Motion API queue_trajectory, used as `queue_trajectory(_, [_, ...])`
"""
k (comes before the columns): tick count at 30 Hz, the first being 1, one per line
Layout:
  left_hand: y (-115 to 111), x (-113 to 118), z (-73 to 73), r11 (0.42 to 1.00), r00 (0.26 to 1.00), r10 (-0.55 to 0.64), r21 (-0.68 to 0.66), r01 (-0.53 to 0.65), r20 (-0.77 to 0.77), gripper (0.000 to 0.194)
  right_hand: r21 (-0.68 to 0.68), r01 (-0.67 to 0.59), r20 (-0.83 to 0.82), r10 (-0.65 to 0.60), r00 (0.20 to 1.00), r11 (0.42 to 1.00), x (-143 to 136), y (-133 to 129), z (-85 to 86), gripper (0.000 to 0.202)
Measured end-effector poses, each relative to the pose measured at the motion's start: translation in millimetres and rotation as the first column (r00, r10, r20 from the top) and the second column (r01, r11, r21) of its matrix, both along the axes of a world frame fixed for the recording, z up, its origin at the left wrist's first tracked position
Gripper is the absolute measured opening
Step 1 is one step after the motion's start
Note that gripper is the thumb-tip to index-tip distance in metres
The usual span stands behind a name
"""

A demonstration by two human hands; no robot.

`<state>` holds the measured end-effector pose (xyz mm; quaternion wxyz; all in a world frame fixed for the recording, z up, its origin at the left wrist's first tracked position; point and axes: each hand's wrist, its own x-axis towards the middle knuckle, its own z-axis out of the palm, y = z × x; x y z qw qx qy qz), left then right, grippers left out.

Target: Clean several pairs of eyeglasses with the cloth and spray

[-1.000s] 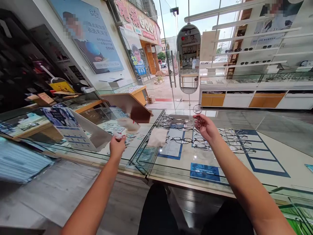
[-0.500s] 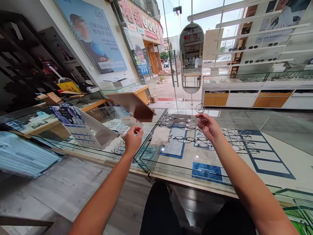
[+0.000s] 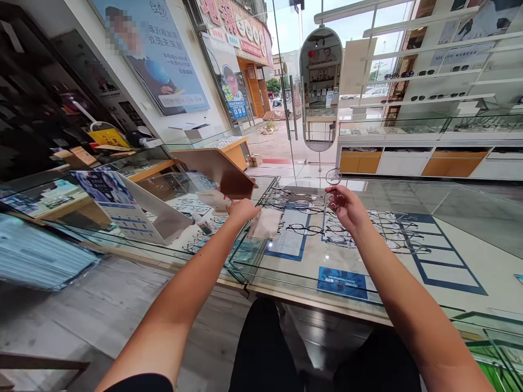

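My right hand (image 3: 348,209) is closed on a pair of thin-framed glasses (image 3: 334,176), held upright above the glass counter. My left hand (image 3: 244,210) reaches over the counter, its fingers pointing right at the upper left edge of a folded beige cloth (image 3: 265,223); whether it touches the cloth cannot be told. A small white bottle (image 3: 204,225) lies left of the left wrist. Dark-framed glasses (image 3: 305,230) lie right of the cloth, and several more pairs (image 3: 378,231) spread in rows below the right hand.
A standing calendar (image 3: 118,209) is on the left of the glass counter (image 3: 281,283). A blue card (image 3: 342,282) lies near the front edge. An oval mirror (image 3: 321,90) stands beyond the counter, with a brown panel (image 3: 220,166) behind the left hand.
My left hand has moved right, from beside the small bottle to the cloth, and its pinch has loosened. My right hand still holds the glasses in nearly the same place.
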<state>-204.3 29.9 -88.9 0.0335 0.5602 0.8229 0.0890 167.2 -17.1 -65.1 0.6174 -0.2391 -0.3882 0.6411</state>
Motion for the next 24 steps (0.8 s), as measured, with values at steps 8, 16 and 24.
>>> queue_trajectory(8, [-4,-1,8.0,1.000,0.987,-0.022,0.003,0.022,0.162,0.030,0.010,-0.004,0.000,0.004,1.000,1.000,-1,0,0.2,0.027])
queue_trajectory(16, [-27,5,29.3,0.982,0.716,-0.164,0.041,0.186,0.679,0.038,0.015,-0.022,0.005,0.022,1.000,1.000,-2,0,-0.3,0.027])
queue_trajectory(24, [-52,38,70.4,0.932,0.417,-0.319,0.202,0.301,0.851,0.046,-0.016,-0.007,0.008,0.007,1.000,1.000,-6,-4,1.5,0.029])
